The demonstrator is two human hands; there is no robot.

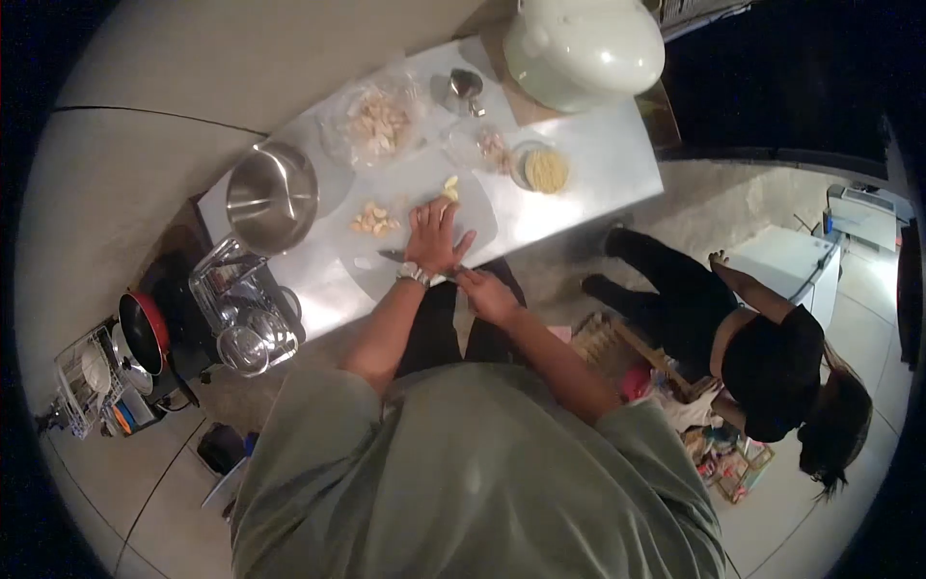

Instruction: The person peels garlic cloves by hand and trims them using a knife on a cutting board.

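Observation:
My left hand [435, 237], with a watch on the wrist, lies flat with spread fingers on a pale cutting board [485, 220], pressing down on the blade of a knife [392, 256] whose tip sticks out to the left. My right hand [488, 295] is closed around the knife's handle at the near edge of the metal table [598, 164]. Pale peeled pieces [374, 220] lie in a small heap left of my left hand. One more pale piece [450, 188] sits just beyond my fingertips.
A steel pot [272, 196] stands at the table's left. Behind are a plastic bag of pale pieces [379, 125], a bowl of yellow grains [546, 169] and a white cooker [582, 43]. Another person in black [762, 347] crouches at right. A dish rack [246, 309] sits lower left.

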